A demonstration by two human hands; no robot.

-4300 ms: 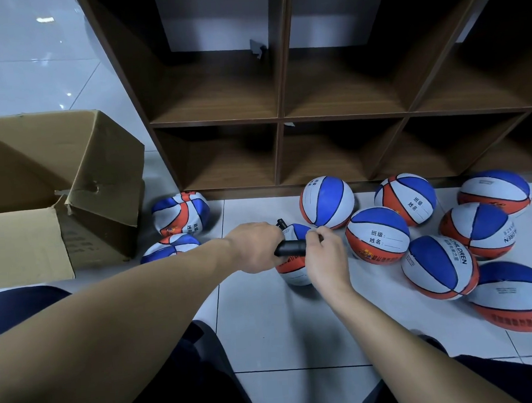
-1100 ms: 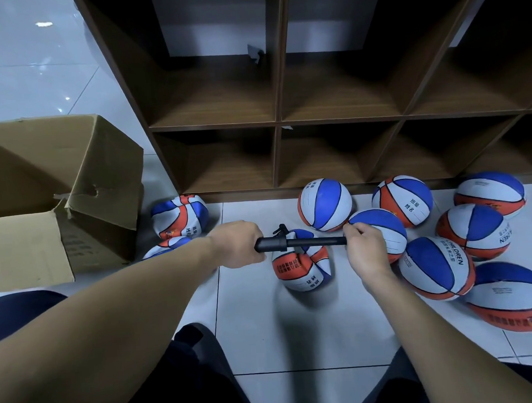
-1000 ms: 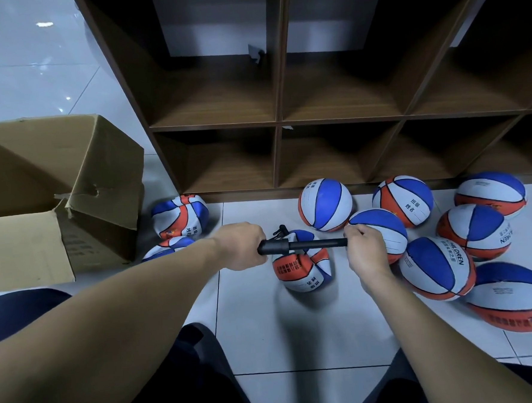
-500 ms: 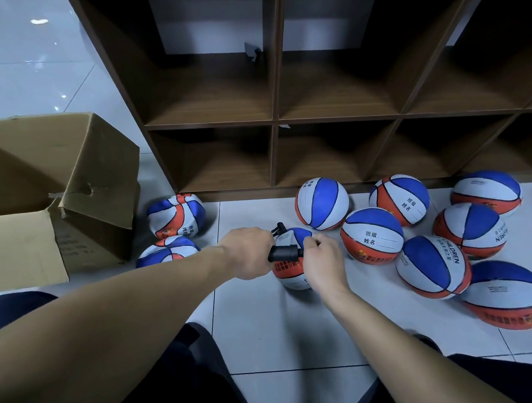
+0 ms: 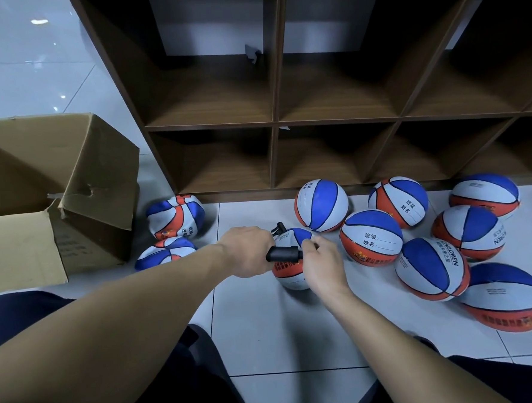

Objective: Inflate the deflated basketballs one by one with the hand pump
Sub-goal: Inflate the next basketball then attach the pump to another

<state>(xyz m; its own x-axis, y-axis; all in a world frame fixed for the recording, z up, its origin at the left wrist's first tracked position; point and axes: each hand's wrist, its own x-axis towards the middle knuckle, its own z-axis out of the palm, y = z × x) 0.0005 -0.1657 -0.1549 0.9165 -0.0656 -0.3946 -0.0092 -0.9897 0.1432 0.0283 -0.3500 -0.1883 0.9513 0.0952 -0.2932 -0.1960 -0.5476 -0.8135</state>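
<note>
Hand pump (image 5: 284, 253) gripped by both hands, over the basketball (image 5: 289, 271).

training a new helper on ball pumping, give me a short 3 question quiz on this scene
1. True or false: the hand pump is stored in the wooden shelf.
2. Multiple choice: where do the two crumpled, flat balls lie? A) inside the shelf B) on the floor beside the cardboard box C) among the round balls at right
3. Short answer: what do the left hand and right hand each grip?

Key
1. False; it is held over the ball being pumped.
2. B
3. The left hand grips the pump's black barrel; the right hand grips its handle end, pushed close to the barrel.
</note>
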